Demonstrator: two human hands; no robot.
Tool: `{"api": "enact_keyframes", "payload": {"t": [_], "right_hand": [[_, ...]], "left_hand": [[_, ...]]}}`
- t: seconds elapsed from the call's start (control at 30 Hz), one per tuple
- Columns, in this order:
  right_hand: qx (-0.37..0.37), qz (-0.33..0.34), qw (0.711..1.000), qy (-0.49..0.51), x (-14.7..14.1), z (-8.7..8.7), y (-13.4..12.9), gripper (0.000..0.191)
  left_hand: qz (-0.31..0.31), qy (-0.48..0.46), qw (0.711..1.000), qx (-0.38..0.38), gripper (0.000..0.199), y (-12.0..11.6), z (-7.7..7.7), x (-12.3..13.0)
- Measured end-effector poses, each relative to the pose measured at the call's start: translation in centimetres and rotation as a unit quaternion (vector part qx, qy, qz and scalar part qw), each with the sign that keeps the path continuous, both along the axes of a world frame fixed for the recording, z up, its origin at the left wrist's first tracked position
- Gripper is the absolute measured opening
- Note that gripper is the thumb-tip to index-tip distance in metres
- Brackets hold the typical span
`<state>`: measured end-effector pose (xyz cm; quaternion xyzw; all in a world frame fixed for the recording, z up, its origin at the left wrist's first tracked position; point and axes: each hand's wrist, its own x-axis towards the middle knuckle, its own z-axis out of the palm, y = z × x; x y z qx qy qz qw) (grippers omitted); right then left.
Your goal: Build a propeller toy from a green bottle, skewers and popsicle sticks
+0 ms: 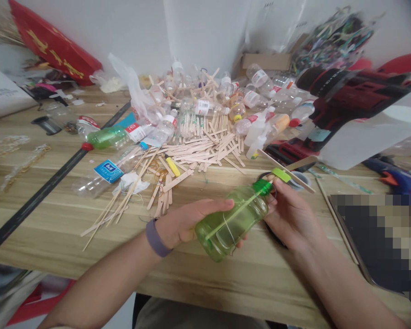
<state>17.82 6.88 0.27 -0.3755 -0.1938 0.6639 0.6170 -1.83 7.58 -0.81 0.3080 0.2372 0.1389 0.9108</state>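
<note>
My left hand [185,219] is wrapped round a clear green plastic bottle [238,228], held tilted above the table with its neck toward the upper right. A thin stick runs lengthwise inside the bottle, and a pale thread shows on its side. From the green cap [262,186] the stick reaches a lime-green cap-like piece [281,174] with crossed flat wooden sticks [299,162] on it. The fingers of my right hand [289,208] are closed on this lime-green piece, just beyond the bottle's neck. Part of their grip is hidden.
Many loose craft sticks [195,153] and plastic bottles [260,77] crowd the table's back half. A red cordless drill [339,105] stands at right, near a blue glue gun [406,183]. A long black bar [37,201] crosses the left side. A dark pixelated panel [370,242] lies front right.
</note>
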Motion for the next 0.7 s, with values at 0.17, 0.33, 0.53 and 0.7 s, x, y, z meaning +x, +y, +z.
{"api": "enact_keyframes", "payload": {"t": [0.17, 0.33, 0.53, 0.7], "right_hand": [[0.004, -0.006, 1.0, -0.01, 0.05, 0.03, 0.03, 0.034], [-0.004, -0.018, 1.0, -0.009, 0.1, 0.1, -0.02, 0.036], [-0.013, -0.034, 0.999, -0.006, 0.06, -0.23, -0.1, 0.038], [-0.029, -0.02, 0.999, 0.004, -0.12, -0.49, 0.44, 0.034]], "left_hand": [[-0.006, -0.01, 1.0, -0.007, 0.042, 0.02, 0.04, -0.02], [-0.021, -0.005, 1.0, -0.015, 0.043, -0.08, -0.1, -0.04], [-0.012, -0.019, 1.0, -0.022, 0.045, -0.06, -0.38, 0.03], [-0.021, -0.05, 0.996, -0.064, 0.056, 0.25, -0.24, 0.24]]}}
